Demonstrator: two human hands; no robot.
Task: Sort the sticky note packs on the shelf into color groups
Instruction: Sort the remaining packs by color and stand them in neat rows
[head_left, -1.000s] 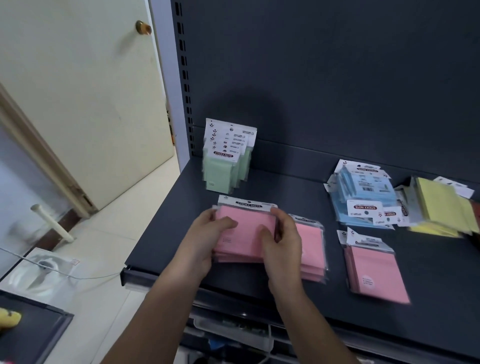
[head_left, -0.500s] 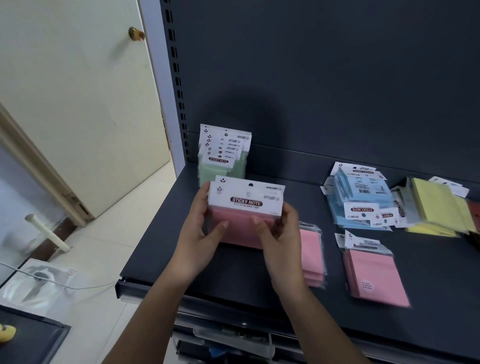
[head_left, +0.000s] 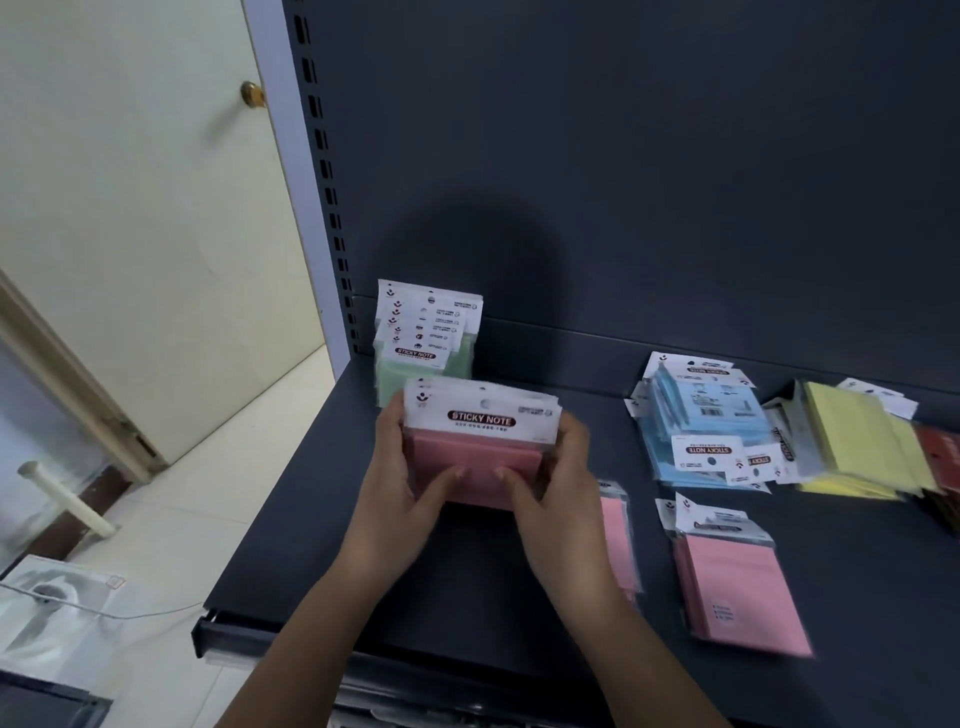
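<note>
I see two bare hands, left (head_left: 402, 488) and right (head_left: 558, 499), on bare forearms: no sleeves, gloves, rings or watch in view, nails short and unpainted.

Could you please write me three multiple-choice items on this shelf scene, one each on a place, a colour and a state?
1. Where are the green packs?
A. Upright at the back left of the shelf
B. Flat at the front right
C. On the floor

2. What colour are the packs that both hands hold?
A. Yellow
B. Pink
C. Blue

3. How does the blue pile lie?
A. Upright in a neat row
B. In the hands
C. Flat, loosely heaped

Answers: 1 A, they stand by the back panel near the left post. 2 B, the left hand and right hand grip a pink stack. 3 C, its packs lie skewed beside the yellow pile.
</note>
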